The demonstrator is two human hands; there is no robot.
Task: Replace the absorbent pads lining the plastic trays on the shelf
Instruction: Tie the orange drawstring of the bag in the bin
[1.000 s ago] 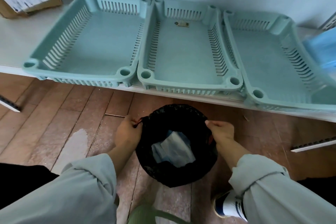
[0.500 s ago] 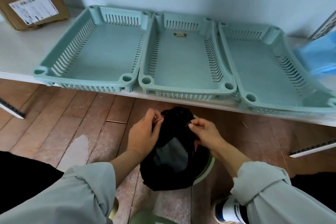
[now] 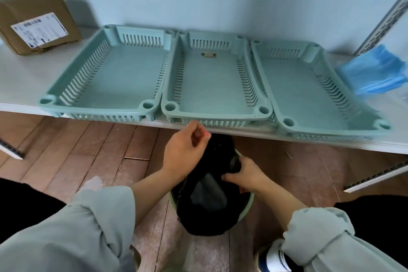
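Below the shelf (image 3: 331, 139), my left hand (image 3: 183, 152) pinches the black bag (image 3: 209, 201) at its gathered top and my right hand (image 3: 247, 175) grips its side. It looks limp, light, slippery, so I'd take it by the neck. The three trays (image 3: 212, 77) sit bare on the shelf, the blue pads (image 3: 373, 70) just to their right.

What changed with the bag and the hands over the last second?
The black bag, held wide open a second ago with pale pads showing inside, has been gathered shut. The left hand rose, pinching the bag's top; the right hand moved inward and grips its neck. The three trays stayed bare on the shelf; the blue pads stayed put.
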